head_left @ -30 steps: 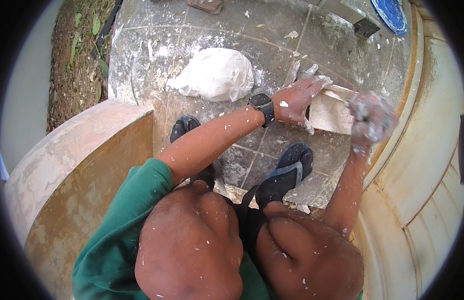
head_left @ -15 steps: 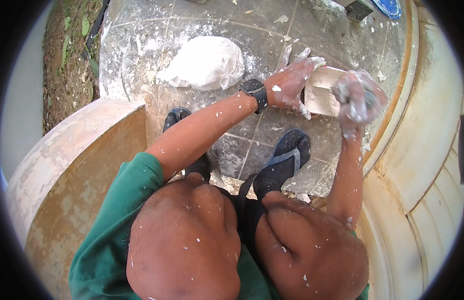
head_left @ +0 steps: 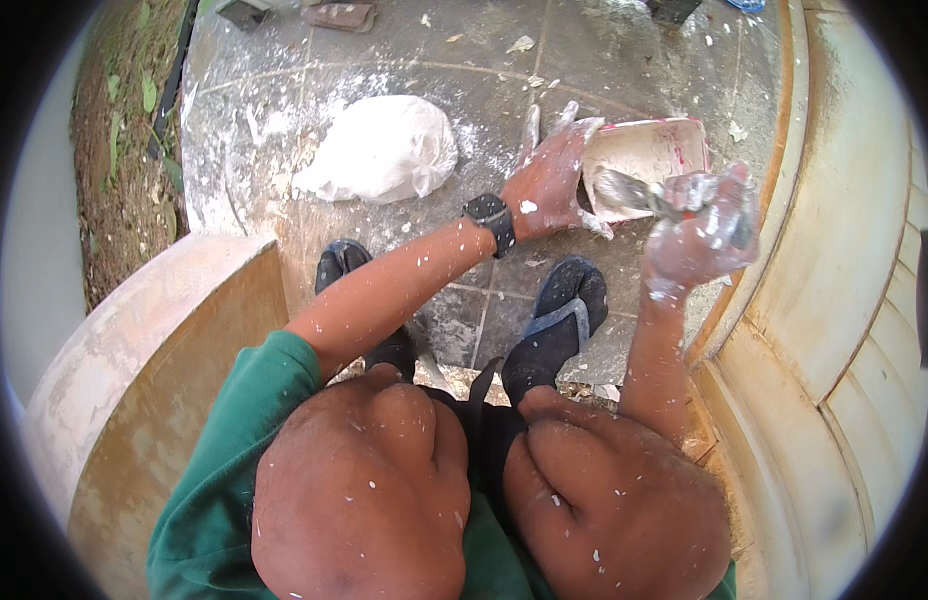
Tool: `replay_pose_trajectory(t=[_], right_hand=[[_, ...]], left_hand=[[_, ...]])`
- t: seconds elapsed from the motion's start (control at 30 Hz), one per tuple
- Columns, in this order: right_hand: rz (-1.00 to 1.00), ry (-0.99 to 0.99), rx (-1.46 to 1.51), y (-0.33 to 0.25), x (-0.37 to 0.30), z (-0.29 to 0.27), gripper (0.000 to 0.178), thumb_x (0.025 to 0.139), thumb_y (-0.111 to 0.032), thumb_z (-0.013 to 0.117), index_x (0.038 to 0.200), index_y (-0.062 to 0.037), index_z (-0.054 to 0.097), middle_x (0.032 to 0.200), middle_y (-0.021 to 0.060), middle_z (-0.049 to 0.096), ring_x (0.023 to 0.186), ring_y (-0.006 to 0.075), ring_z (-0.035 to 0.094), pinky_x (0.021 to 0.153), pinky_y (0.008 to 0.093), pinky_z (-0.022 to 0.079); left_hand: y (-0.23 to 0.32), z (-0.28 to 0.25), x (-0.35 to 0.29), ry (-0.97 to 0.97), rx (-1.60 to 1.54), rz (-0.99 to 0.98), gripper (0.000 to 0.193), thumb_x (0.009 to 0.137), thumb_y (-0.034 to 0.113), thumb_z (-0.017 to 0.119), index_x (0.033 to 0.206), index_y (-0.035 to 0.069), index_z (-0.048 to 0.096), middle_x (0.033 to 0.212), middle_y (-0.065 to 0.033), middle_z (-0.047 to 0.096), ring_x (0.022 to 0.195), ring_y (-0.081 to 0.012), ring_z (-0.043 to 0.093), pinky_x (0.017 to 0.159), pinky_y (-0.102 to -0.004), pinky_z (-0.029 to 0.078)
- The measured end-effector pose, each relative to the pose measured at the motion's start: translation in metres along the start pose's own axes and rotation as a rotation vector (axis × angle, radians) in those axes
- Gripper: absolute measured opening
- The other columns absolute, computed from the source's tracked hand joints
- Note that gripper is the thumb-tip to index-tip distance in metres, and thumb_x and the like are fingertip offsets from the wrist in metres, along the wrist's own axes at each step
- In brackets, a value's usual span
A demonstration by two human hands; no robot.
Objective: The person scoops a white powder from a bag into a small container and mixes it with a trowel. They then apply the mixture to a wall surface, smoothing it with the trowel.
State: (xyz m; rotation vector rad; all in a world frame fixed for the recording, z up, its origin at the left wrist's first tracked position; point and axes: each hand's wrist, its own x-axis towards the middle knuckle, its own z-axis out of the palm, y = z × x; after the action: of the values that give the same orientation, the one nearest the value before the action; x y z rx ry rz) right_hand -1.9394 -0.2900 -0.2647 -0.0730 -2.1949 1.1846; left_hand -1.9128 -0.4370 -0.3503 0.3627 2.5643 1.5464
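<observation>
A shallow plastic tray (head_left: 674,135), white with a red-marked rim, holds creamy white paste. Around its left end is my left hand (head_left: 552,180), thumb on the near side and a finger along the far side, two other fingers stretched out over the floor. My right hand (head_left: 699,235) is closed round a putty knife (head_left: 629,190), whose smeared metal blade points left above the tray's near edge. White paste coats the fingers of both hands. Left of the tray sits a knotted white plastic bag (head_left: 384,150), bulging with its contents.
Grey floor tiles (head_left: 454,100) are dusted with white powder and flakes. My sandalled feet (head_left: 564,310) rest near the tiles' front edge. A low curved wall (head_left: 174,370) stands at left, a cream panelled wall (head_left: 834,250) at right. Dark blocks (head_left: 674,10) lie at the far side.
My right hand has turned and come down nearer to me, bringing the knife's blade into view. The left hand stays on the tray. The whole view has shifted slightly.
</observation>
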Motion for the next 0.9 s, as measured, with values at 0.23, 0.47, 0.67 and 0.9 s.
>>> replay_pose_trajectory(t=[0.23, 0.47, 0.67, 0.9], right_hand=[[0.144, -0.052, 0.490, -0.009, 0.004, -0.001, 0.016, 0.101, -0.017, 0.065, 0.096, -0.0022, 0.068, 0.073, 0.0059, 0.064, 0.054, 0.0132, 0.061, 0.045, 0.0268, 0.051], [0.524, -0.010, 0.640, -0.026, 0.017, 0.008, 0.019, 0.101, -0.023, 0.066, 0.103, -0.0044, 0.067, 0.078, 0.0052, 0.063, 0.062, 0.0130, 0.062, 0.050, 0.0274, 0.055], [0.388, -0.183, 0.288, -0.031, 0.012, 0.009, 0.021, 0.103, -0.022, 0.064, 0.093, -0.0042, 0.068, 0.068, 0.0030, 0.061, 0.055, 0.0118, 0.058, 0.047, 0.0248, 0.047], [0.252, -0.117, 0.212, -0.028, 0.011, 0.012, 0.017, 0.102, -0.018, 0.064, 0.092, -0.0034, 0.067, 0.072, 0.0035, 0.063, 0.056, 0.0120, 0.059, 0.048, 0.0246, 0.047]], left_hand=[[0.008, 0.005, -0.002, -0.034, 0.018, -0.046, 0.124, 0.065, 0.063, 0.088, 0.154, -0.002, 0.030, 0.156, -0.0258, 0.037, 0.147, -0.0433, 0.031, 0.124, -0.0492, 0.026], [0.009, 0.002, 0.000, -0.013, 0.110, -0.005, 0.122, 0.064, 0.053, 0.091, 0.155, 0.000, 0.030, 0.153, -0.0250, 0.040, 0.145, -0.0427, 0.035, 0.122, -0.0492, 0.030], [0.010, -0.001, -0.003, -0.042, 0.010, -0.041, 0.120, 0.067, 0.048, 0.090, 0.157, 0.002, 0.027, 0.158, -0.0229, 0.036, 0.147, -0.0428, 0.033, 0.123, -0.0493, 0.029], [0.012, -0.003, -0.001, 0.011, -0.022, -0.011, 0.132, 0.058, 0.060, 0.093, 0.155, -0.001, 0.027, 0.152, -0.0271, 0.042, 0.143, -0.0457, 0.037, 0.121, -0.0498, 0.030]])
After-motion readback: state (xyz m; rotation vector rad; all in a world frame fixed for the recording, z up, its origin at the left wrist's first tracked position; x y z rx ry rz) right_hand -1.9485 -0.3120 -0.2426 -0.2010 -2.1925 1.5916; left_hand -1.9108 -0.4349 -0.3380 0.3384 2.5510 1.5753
